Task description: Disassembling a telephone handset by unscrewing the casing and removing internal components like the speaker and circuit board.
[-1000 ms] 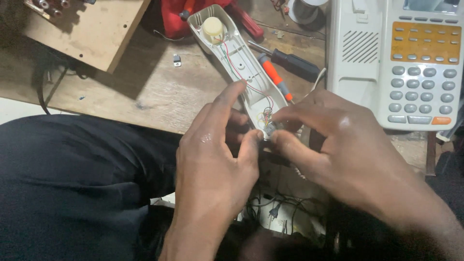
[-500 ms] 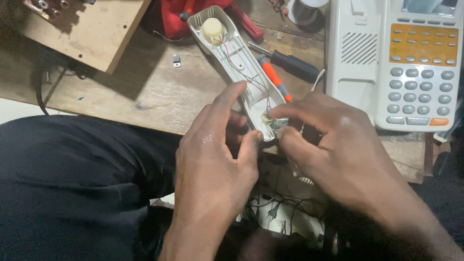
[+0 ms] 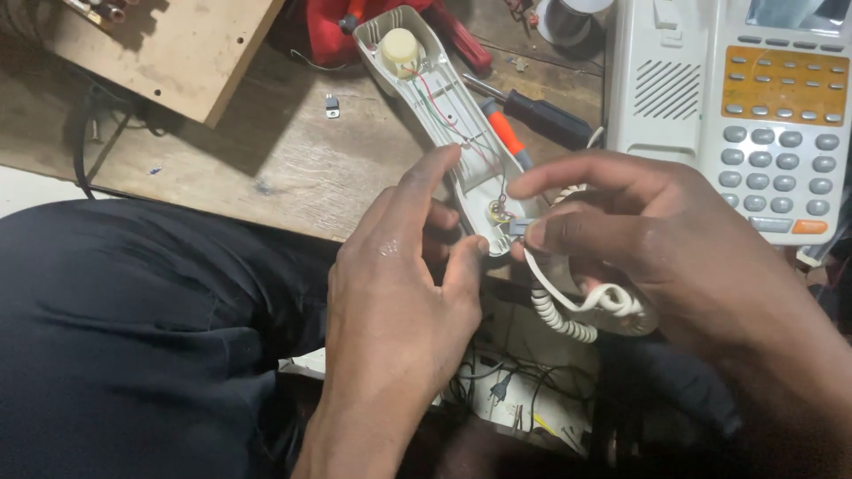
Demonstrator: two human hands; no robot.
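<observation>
The opened white plastic telephone handset shell (image 3: 448, 124) is the thing to steer by here: it lies slanted over the edge of the worn wooden workbench (image 3: 266, 168), its round cream earpiece capsule (image 3: 400, 51) at the far end and thin red and green wires (image 3: 444, 102) running down its hollow towards the near end. The left hand (image 3: 399, 293) cups that near end from below and from the left side, forefinger laid along the shell's rim and thumb pressed against its lower lip, so the shell is clamped rather than loosely held. The right hand (image 3: 639, 239) comes in from the right side of the shell, thumb and forefinger pinched together on a small grey plug-like piece (image 3: 516, 229) right at the shell's near end, beside a little round metal part (image 3: 499, 213); whether the piece is seated in the shell or just touching it I cannot tell. The white coiled cord (image 3: 568, 315) loops down just below the shell's near end, under the right palm. Behind the shell, lying on the bench, is an orange-and-black-handled screwdriver (image 3: 532, 124), and to the right of the shell stands the white desk telephone base with grey keys (image 3: 754, 115). To do this well, I would say the left hand should keep the shell dead steady while the right works in small, straight movements, with the pinch well clear of the fine wires, since a sideways tug could tear them from their joints.
</observation>
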